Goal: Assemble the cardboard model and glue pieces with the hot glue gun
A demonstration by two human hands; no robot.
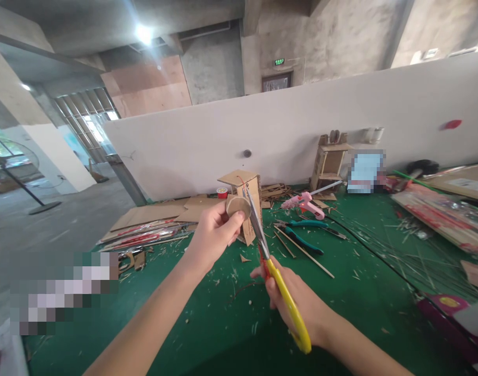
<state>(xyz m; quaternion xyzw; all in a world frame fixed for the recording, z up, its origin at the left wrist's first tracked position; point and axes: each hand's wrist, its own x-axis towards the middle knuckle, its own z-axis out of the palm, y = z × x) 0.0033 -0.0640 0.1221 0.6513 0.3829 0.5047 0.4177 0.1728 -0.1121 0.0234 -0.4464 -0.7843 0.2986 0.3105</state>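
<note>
Pinched between the thumb and fingers of my left hand (217,232) is a small round cardboard disc (238,206). My right hand (289,295) grips a pair of scissors (288,305) with yellow handles, the blades pointing up and away along the disc's right edge. Whether the blades touch the disc I cannot tell. Behind the disc stands an upright cardboard box structure (251,185). On the green table to the right lie teal-handled pliers (301,241) and a thin wooden stick (307,253).
A pink glue gun (306,203) with a black cord rests at the back right. Flat cardboard sheets (156,211) and wrapped sticks lie back left. A cardboard stand (328,162) leans near the white partition (192,151). Scraps litter the green table (207,334).
</note>
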